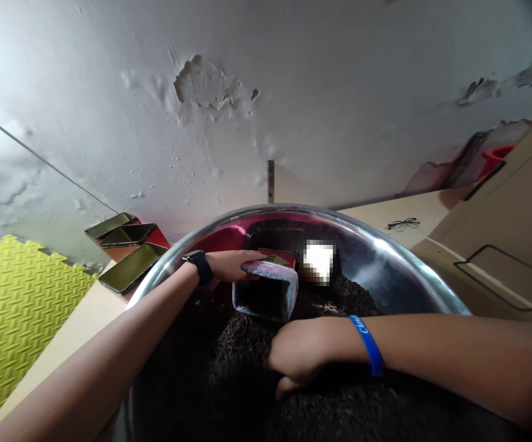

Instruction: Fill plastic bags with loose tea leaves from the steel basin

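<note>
A large metal basin (397, 264) holds a heap of dark, loose dried leaves (240, 344) that look like tea. In it lies a red tin (284, 258) lined with clear plastic (266, 270), tilted on its side with its mouth facing me. My left hand (233, 265), with a black watch at the wrist, grips the tin's upper left edge. Just below the tin's mouth, my right hand (300, 350) is curled into the tea leaves, its fingertips partly buried. A blue band circles that wrist. Shadow hides the inside of the tin.
Several open tins (132, 267) with gold insides stand left of the basin on a pale tabletop (81, 331). Yellow foam matting (26, 331) lies farther left. Eyeglasses (404, 224) and a cardboard box (514, 202) are on the right. A peeling wall (330, 110) rises behind.
</note>
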A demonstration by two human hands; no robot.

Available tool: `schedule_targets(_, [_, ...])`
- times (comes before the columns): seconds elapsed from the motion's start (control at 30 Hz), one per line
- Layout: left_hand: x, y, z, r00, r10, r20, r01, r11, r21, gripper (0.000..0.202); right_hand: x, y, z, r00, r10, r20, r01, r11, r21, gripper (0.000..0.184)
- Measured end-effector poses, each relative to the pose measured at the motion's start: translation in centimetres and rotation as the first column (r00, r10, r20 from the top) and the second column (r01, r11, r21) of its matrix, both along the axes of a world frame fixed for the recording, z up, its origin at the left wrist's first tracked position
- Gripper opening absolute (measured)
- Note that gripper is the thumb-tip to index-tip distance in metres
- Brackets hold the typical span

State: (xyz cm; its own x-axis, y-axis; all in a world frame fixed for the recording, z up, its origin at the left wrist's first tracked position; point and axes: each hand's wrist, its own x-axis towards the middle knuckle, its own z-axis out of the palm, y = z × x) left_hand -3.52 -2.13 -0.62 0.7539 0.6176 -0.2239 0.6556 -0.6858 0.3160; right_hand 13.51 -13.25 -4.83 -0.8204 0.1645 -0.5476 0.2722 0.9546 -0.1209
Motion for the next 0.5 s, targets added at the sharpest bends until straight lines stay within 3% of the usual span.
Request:
schedule_targets(0.1, [0.0,0.0,-0.1,1.000,-0.020,0.017,0.019,1.000,0.004,0.065,0.2,-0.1,0.5,0.989,0.066,-0.135,-0.064,0.998,0.015,0.035])
schedule_targets(0.2, [-0.2,0.2,-0.3,0.999,-0.023,0.033,0.022,1.000,0.021,0.062,0.1,-0.3,1.4,0.947,0.037,-0.319,-0.026,0.999,0.039,0.034])
schedule_targets(0.33, [-0.4,0.5,-0.6,0.999,-0.029,0.042,0.028,0.999,0.038,0.060,-0.3,0.0,2.0,0.857,-0.099,-0.506,0.187,0.974,0.125,0.039])
schedule_targets(0.43, [-0.5,0.7,-0.8,0.999,-0.028,0.036,0.027,0.998,0.048,0.060,-0.3,1.1,1.6,0.808,-0.194,-0.557,0.360,0.910,0.205,0.037])
schedule_targets(0.5, [-0.4,0.7,-0.9,0.999,-0.031,0.034,0.029,0.998,0.050,0.060,0.0,1.9,1.0,0.808,-0.209,-0.552,0.412,0.869,0.275,0.030])
